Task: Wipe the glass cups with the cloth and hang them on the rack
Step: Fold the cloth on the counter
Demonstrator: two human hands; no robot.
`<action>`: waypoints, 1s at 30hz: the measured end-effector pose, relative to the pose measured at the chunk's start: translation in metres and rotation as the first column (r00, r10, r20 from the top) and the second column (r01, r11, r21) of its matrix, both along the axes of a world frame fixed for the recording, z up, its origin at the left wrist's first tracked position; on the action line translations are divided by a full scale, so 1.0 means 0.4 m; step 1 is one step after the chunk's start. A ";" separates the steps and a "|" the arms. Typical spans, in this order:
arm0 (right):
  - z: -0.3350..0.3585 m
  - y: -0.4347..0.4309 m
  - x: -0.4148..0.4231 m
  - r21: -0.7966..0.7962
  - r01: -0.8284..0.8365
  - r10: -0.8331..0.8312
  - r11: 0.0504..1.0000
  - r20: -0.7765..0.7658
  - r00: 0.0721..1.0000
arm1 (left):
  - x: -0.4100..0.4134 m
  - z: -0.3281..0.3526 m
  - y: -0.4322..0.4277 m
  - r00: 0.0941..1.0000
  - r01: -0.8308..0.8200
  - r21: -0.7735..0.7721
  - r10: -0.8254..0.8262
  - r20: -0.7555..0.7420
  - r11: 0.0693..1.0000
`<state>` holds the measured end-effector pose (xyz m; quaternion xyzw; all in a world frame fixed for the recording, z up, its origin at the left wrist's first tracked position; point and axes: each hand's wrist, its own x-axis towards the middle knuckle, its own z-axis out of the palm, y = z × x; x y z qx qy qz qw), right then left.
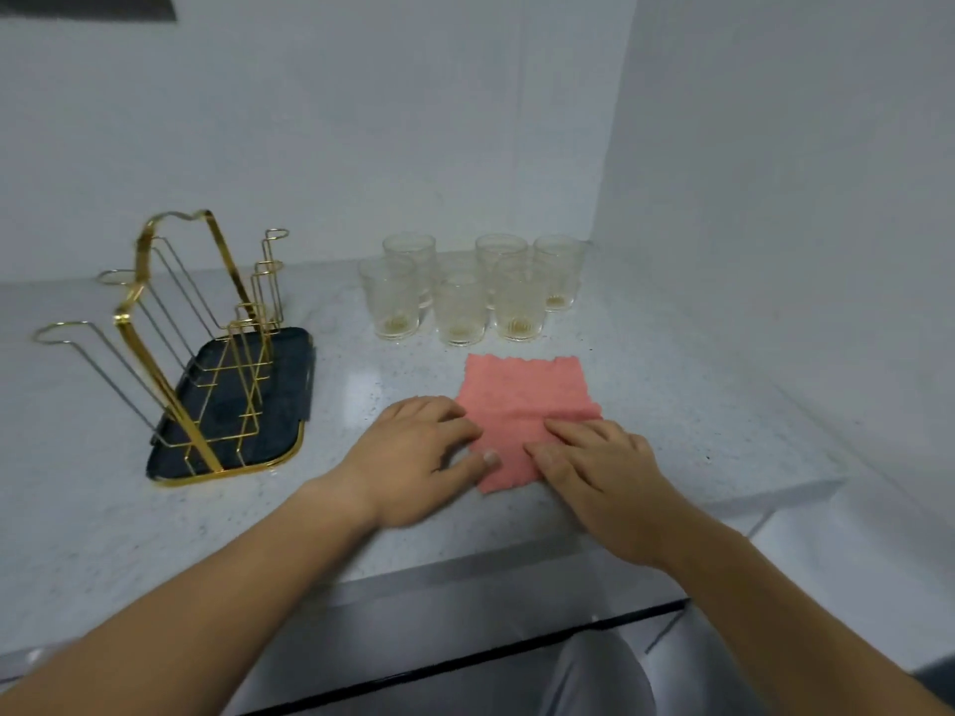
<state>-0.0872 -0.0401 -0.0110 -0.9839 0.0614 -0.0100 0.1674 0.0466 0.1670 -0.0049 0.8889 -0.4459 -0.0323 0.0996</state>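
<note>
Cloth [522, 400] flat on counter [362, 385], L hand [413, 452] & R hand [599, 467] pressing near edge, fingers together, prob. to gather it; cups [460, 312] unwiped.

Pale speckled bench [155, 534], glossy, running from near left to the far corner; small dark specks scattered over it, one distinct speck [710, 457] towards the right. Grey front face [465, 576] below the near edge, then a thin dark strip [517, 648] beneath it. Plain white back wall [362, 121] meeting a plain white right wall [775, 198] in the far right corner. Dark shape [88, 5] cut off at top left; identity not discernible. Lower pale surface [852, 550] right of the bench end.
</note>
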 end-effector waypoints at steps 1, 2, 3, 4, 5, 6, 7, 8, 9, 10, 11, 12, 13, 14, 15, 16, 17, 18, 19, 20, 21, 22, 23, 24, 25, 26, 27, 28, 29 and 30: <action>-0.003 0.051 0.026 0.017 -0.055 0.055 0.998 -0.005 0.998 | 0.003 -0.007 0.069 0.999 -0.049 -0.012 0.049 0.001 0.999; -0.004 0.064 0.032 0.048 -0.080 0.080 0.996 0.006 0.997 | 0.003 -0.011 0.094 0.998 -0.064 -0.033 0.064 0.007 0.997; -0.004 0.067 0.029 0.095 -0.097 0.095 0.991 0.024 0.995 | 0.002 -0.017 0.104 0.997 -0.069 -0.051 0.070 0.016 0.996; -0.005 0.074 0.032 0.157 -0.124 0.118 0.980 0.047 0.992 | 0.001 -0.019 0.122 0.996 -0.086 -0.066 0.087 0.026 0.994; -0.001 0.088 0.042 0.213 -0.146 0.134 0.966 0.071 0.988 | -0.001 -0.017 0.147 0.994 -0.101 -0.075 0.103 0.027 0.992; 0.002 0.105 0.049 0.265 -0.161 0.138 0.951 0.106 0.985 | -0.002 -0.016 0.173 0.993 -0.116 -0.086 0.117 0.016 0.990; 0.004 0.104 0.050 0.300 -0.167 0.124 0.939 0.158 0.980 | -0.003 -0.013 0.178 0.993 -0.122 -0.100 0.122 0.000 0.987; 0.001 0.102 0.051 0.304 -0.176 0.114 0.936 0.212 0.971 | -0.004 -0.011 0.184 0.992 -0.128 -0.130 0.126 -0.026 0.983; -0.003 0.099 0.054 0.292 -0.181 0.106 0.939 0.255 0.961 | -0.006 -0.009 0.190 0.989 -0.133 -0.174 0.120 -0.082 0.976; -0.007 0.092 0.056 0.288 -0.182 0.101 0.940 0.275 0.956 | -0.009 -0.007 0.193 0.984 -0.130 -0.232 0.098 -0.148 0.964; -0.010 0.083 0.056 0.288 -0.183 0.101 0.940 0.277 0.956 | -0.014 -0.006 0.194 0.978 -0.122 -0.281 0.067 -0.197 0.952; -0.010 0.074 0.057 0.282 -0.187 0.109 0.941 0.269 0.957 | -0.016 -0.004 0.195 0.974 -0.111 -0.305 0.043 -0.223 0.946; -0.012 0.061 0.057 0.271 -0.187 0.118 0.944 0.253 0.960 | -0.016 -0.004 0.195 0.967 -0.109 -0.304 0.030 -0.254 0.947; -0.013 0.049 0.057 0.262 -0.186 0.125 0.947 0.232 0.965 | -0.014 -0.003 0.194 0.957 -0.114 -0.294 0.025 -0.288 0.949; -0.012 0.034 0.057 0.260 -0.181 0.128 0.948 0.207 0.970 | -0.012 -0.003 0.193 0.947 -0.127 -0.281 0.031 -0.320 0.951; -0.011 0.022 0.056 0.263 -0.175 0.131 0.949 0.177 0.975 | -0.008 -0.005 0.192 0.940 -0.140 -0.273 0.041 -0.339 0.952; -0.009 0.012 0.053 0.263 -0.172 0.136 0.949 0.148 0.980 | -0.004 -0.006 0.191 0.933 -0.153 -0.265 0.051 -0.356 0.952; -0.008 0.004 0.049 0.261 -0.172 0.144 0.950 0.121 0.982 | 0.000 -0.007 0.190 0.928 -0.161 -0.259 0.057 -0.368 0.953; -0.007 -0.002 0.047 0.260 -0.174 0.151 0.950 0.104 0.983 | 0.001 -0.007 0.189 0.923 -0.164 -0.254 0.058 -0.380 0.953; -0.008 -0.004 0.046 0.261 -0.174 0.154 0.950 0.098 0.983 | 0.001 -0.007 0.189 0.917 -0.169 -0.253 0.058 -0.394 0.953; -0.010 -0.004 0.045 0.264 -0.176 0.151 0.948 0.110 0.982 | 0.001 -0.006 0.189 0.911 -0.176 -0.255 0.059 -0.408 0.951; -0.013 -0.004 0.044 0.274 -0.175 0.142 0.945 0.139 0.980 | 0.001 -0.007 0.189 0.905 -0.186 -0.261 0.062 -0.421 0.947; -0.017 -0.003 0.045 0.289 -0.175 0.129 0.941 0.170 0.977 | 0.001 -0.009 0.190 0.901 -0.195 -0.271 0.063 -0.428 0.943; -0.019 0.000 0.046 0.300 -0.173 0.119 0.938 0.190 0.975 | 0.000 -0.011 0.191 0.901 -0.200 -0.286 0.061 -0.430 0.937; -0.021 0.000 0.046 0.305 -0.173 0.115 0.937 0.198 0.974 | 0.000 -0.012 0.191 0.901 -0.206 -0.300 0.061 -0.431 0.931; -0.020 0.000 0.047 0.307 -0.176 0.119 0.935 0.196 0.973 | 0.000 -0.013 0.189 0.900 -0.215 -0.311 0.064 -0.431 0.926; -0.017 0.000 0.046 0.317 -0.181 0.125 0.931 0.190 0.974 | -0.002 -0.011 0.187 0.897 -0.222 -0.318 0.065 -0.436 0.922; -0.013 -0.002 0.046 0.334 -0.183 0.128 0.925 0.181 0.975 | -0.005 -0.007 0.186 0.892 -0.223 -0.322 0.059 -0.449 0.920; -0.006 -0.003 0.045 0.355 -0.183 0.126 0.917 0.177 0.976 | -0.007 0.001 0.184 0.882 -0.218 -0.330 0.040 -0.470 0.918; 0.001 -0.002 0.045 0.374 -0.175 0.114 0.911 0.180 0.977 | -0.006 0.008 0.182 0.867 -0.211 -0.341 0.015 -0.498 0.916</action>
